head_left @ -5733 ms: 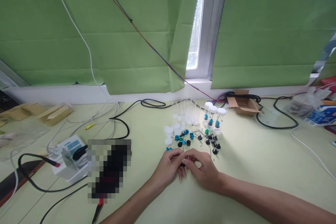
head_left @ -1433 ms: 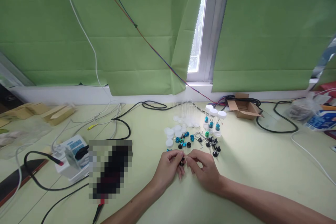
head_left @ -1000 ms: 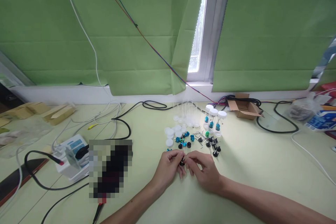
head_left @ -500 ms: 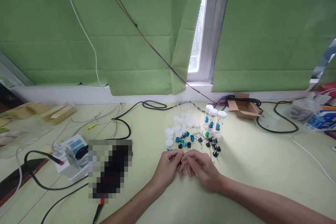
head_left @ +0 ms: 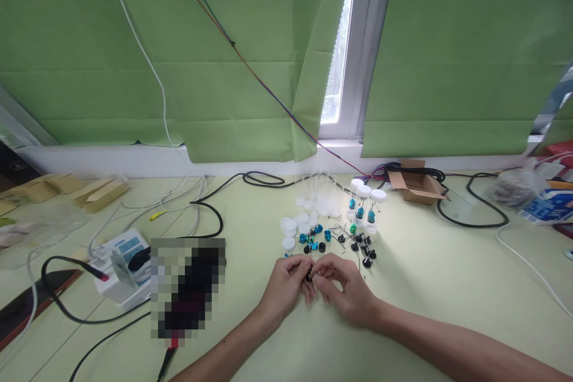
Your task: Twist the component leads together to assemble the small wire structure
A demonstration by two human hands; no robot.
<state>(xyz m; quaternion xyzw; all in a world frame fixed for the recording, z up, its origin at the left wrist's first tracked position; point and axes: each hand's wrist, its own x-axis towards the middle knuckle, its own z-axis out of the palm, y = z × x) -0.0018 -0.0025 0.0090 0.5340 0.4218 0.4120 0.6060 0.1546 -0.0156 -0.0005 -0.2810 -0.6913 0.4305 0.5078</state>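
Between the fingers of my left hand (head_left: 289,283) is a small black part (head_left: 309,275), mostly covered by the fingertips. My right hand (head_left: 342,283) meets it from the right, thumb and forefinger pinched at the part; whether they also hold a thin metal pin is too small to tell. Just beyond the hands lie several blue metal pieces (head_left: 328,236), a green piece (head_left: 353,228) and a black ring (head_left: 322,247). To their right are several black knobs with metal pins (head_left: 367,262). White round caps (head_left: 289,244) cluster at the left of these parts.
Clear tubes (head_left: 321,197) stand behind the parts, near three capped tubes with blue pieces inside (head_left: 360,212). An open cardboard box (head_left: 415,185) sits by the wall. On the left are a white power strip (head_left: 123,268) and black cables (head_left: 219,221); a plastic bag (head_left: 514,185) lies far right.
My right hand's fingers have shifted and drawn slightly back from my left fingertips, so more of the black part shows. My left hand has stayed almost still.
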